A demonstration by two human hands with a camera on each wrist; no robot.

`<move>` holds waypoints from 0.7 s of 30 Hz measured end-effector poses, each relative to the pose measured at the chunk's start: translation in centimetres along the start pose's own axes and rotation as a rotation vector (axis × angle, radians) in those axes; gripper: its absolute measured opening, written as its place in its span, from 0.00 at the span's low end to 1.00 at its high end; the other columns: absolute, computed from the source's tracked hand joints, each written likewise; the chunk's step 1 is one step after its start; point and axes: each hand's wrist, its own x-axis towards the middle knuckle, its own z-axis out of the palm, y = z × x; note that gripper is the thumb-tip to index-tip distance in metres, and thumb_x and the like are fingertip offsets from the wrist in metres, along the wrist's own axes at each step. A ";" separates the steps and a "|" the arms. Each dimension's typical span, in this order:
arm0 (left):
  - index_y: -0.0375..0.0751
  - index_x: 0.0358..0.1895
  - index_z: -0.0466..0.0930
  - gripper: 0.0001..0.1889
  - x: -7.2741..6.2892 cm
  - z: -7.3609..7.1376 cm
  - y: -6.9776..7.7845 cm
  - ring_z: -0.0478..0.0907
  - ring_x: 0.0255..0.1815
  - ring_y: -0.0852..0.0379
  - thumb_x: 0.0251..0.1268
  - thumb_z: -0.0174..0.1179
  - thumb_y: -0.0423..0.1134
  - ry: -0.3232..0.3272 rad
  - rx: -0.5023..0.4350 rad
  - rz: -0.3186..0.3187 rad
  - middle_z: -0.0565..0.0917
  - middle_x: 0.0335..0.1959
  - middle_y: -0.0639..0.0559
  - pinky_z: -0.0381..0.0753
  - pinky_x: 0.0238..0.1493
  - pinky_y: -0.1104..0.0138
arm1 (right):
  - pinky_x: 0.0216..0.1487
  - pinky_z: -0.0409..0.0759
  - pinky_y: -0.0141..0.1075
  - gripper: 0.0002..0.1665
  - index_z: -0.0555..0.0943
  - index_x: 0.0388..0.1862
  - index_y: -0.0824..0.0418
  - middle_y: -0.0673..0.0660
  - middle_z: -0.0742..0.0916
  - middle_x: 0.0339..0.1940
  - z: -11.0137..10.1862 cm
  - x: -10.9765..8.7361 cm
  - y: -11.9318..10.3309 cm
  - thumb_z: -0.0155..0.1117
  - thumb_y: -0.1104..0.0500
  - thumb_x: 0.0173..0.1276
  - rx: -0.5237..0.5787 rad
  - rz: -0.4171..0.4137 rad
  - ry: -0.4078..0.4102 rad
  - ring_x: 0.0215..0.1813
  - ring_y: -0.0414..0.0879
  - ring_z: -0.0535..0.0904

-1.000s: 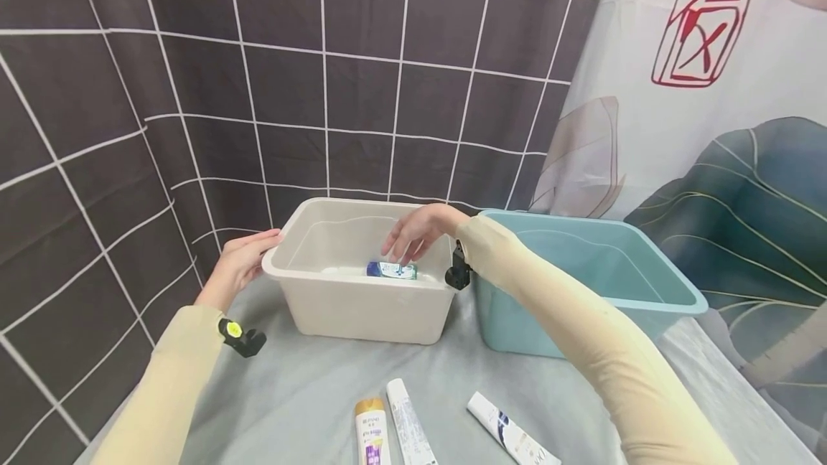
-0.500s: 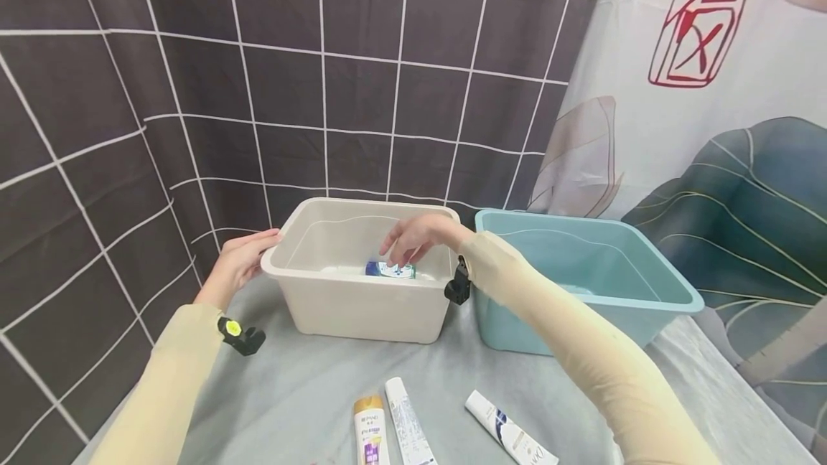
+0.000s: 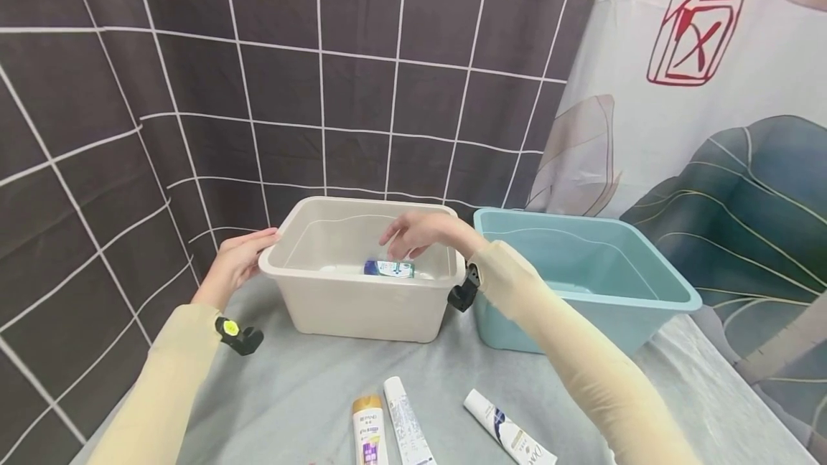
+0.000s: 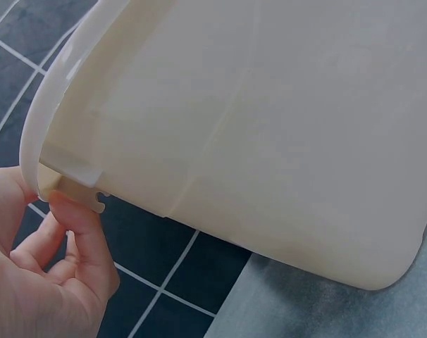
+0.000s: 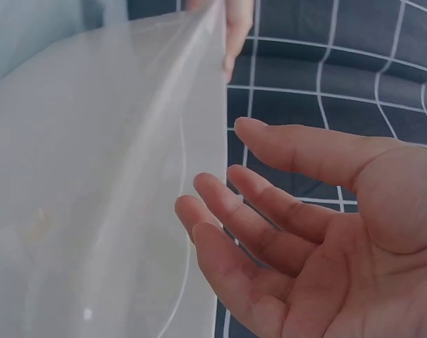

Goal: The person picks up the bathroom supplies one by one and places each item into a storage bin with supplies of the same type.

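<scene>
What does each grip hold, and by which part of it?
The left grip holds the cream bin by its left rim; the right grip holds nothing.

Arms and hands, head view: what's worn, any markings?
Left sleeve and right sleeve: long, plain, pale yellow. Left hand and right hand: ungloved. Black left wrist mount carries a round yellow disc; no disc visible on the black right wrist mount.

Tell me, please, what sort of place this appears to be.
Probably a curtained indoor work area: a dark grey fabric curtain with white grid lines hangs behind a grey cloth surface, on which a cream rectangular plastic bin stands.
</scene>
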 end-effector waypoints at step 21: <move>0.36 0.73 0.58 0.34 -0.3 0.0 0.2 0.78 0.29 0.76 0.67 0.59 0.41 -0.004 -0.071 0.012 0.78 0.23 0.73 0.81 0.35 0.78 | 0.42 0.79 0.29 0.26 0.76 0.60 0.63 0.62 0.86 0.50 1.3 -2.7 0.8 0.66 0.65 0.62 0.169 -0.135 0.083 0.40 0.37 0.81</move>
